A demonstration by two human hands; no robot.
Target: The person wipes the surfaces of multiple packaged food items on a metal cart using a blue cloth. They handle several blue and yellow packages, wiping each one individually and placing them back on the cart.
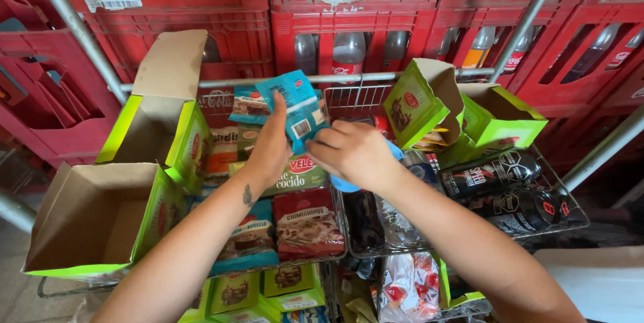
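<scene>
Holding light-blue snack packets (295, 105) at centre frame, above a wire rack (349, 98): left hand (268, 145) closed around the bundle from below, right hand (352, 152) pinching the front packet's lower edge. Open green cardboard box (100, 219) at lower left, dark bottles (496, 175) at right. Risk: glossy packets fanning apart, one sliding out into the rack.

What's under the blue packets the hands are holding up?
Below the blue packets and both hands lie a green packet and a red packet in the wire basket. The hands hide whatever lies directly beneath.
</scene>
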